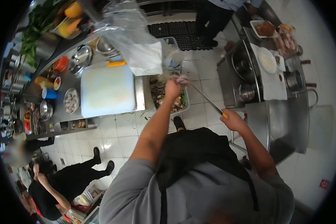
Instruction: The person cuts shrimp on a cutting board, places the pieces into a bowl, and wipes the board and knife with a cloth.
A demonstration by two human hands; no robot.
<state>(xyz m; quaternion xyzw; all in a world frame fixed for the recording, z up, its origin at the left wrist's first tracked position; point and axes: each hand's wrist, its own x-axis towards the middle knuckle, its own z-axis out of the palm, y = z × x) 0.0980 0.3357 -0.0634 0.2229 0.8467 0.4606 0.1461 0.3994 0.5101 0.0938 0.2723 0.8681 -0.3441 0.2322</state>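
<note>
My right hand (pixel 233 120) is closed around the yellow handle of a long knife (pixel 207 99). The blade slants up and left, its tip end right at a crumpled pinkish-white piece (pixel 182 78). Closed on that piece is my left hand (pixel 173 89), held over a bin of food scraps (pixel 178 109). Whether the piece is cloth or food I cannot tell. Dark and green scraps show inside the bin, and clear plastic hangs over its far end.
A white cutting board (pixel 108 89) lies on the steel counter left of the bin. A clear plastic bag (pixel 128 35) droops off the counter. Right stands a steel station with pots (pixel 246 92) and a plate (pixel 267 60). Two people (pixel 69 184) (pixel 216 16) stand nearby.
</note>
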